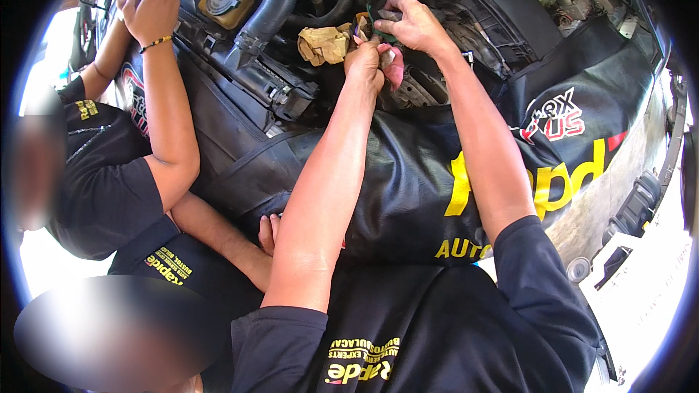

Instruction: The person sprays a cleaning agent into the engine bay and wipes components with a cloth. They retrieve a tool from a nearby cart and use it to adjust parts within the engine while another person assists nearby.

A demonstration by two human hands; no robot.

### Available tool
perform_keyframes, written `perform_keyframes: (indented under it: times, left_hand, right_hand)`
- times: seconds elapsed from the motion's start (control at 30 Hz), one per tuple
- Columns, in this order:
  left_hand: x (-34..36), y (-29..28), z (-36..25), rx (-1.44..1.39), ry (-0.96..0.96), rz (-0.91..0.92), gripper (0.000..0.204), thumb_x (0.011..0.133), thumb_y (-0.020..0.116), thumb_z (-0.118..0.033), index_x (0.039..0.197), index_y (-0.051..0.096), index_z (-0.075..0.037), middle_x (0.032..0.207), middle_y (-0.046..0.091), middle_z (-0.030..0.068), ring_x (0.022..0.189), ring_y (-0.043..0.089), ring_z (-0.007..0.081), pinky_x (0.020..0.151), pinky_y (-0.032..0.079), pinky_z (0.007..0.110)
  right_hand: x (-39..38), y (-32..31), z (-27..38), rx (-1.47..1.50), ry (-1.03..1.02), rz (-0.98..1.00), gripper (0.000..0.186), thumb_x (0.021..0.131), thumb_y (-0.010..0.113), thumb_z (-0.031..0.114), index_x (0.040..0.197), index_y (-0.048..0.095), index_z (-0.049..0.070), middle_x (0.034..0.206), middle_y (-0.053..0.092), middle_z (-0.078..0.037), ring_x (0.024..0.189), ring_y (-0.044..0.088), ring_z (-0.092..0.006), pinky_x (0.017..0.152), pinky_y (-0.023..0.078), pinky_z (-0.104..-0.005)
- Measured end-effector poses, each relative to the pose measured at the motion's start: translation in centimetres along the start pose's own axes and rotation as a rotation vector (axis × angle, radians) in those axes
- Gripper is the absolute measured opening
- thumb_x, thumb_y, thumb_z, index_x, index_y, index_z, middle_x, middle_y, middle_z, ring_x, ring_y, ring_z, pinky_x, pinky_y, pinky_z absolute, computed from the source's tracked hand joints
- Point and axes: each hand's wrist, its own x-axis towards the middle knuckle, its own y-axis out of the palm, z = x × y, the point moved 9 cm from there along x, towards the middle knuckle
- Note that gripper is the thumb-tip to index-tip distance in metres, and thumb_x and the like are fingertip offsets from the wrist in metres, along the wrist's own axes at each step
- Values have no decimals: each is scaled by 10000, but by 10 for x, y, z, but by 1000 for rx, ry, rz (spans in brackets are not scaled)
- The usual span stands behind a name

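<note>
Paper (320, 45), brown and crumpled, lies against the left hand (363, 62) near the front edge of the engine bay (502, 18), where a black cover (408, 160) begins. From where I stand, I cannot tell whether that hand is closed. Just above, the right hand (413, 25) pinches a small greyish piece (390, 15); pink cloth (394, 71) hangs between the wrists.

left hand (363, 64) at brown paper (320, 46) | right hand (411, 23) pinching grey piece (390, 15) | 2 co-workers (102, 196)
</note>
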Motion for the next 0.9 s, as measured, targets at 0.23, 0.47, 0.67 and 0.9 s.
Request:
perform_keyframes:
  times: [0.23, 0.47, 0.67, 0.9]
  left_hand:
    - [-1, -1, 3, 99, -42, -18, 303, 974, 764, -98, 1187, 562, -24, 909, 656, 98, 752, 665, 224, 640, 616, 416]
    - [1, -3, 2, 122, -7, -54, 317, 968, 770, -106, 1200, 572, -21, 948, 660, 121, 780, 675, 234, 624, 615, 432]
    - [8, -8, 10, 14, -88, -10, 241, 967, 776, -92, 1148, 622, -51, 888, 676, 57, 666, 669, 191, 573, 613, 367]
    - [9, -8, 6, 71, -71, -24, 229, 1028, 628, -68, 1250, 570, -58, 933, 672, 96, 809, 689, 223, 713, 584, 414]
  right_hand:
    - [0, -11, -12, 31, 169, -299, 467, 888, 774, 435, 1183, 785, 73, 1113, 758, -258, 1078, 730, -432, 956, 563, -504]
    - [19, -1, -26, 98, 3, -15, 442, 1022, 682, 379, 1156, 726, -41, 933, 760, -159, 897, 719, -243, 880, 549, -412]
    - [1, 5, -5, -108, 94, -76, 554, 900, 765, 466, 1287, 744, 69, 1203, 743, -254, 1165, 703, -428, 1018, 537, -509]
    - [19, -13, -27, 286, 106, -221, 445, 1024, 704, 349, 1183, 717, -67, 1009, 785, -133, 945, 725, -223, 928, 550, -366]
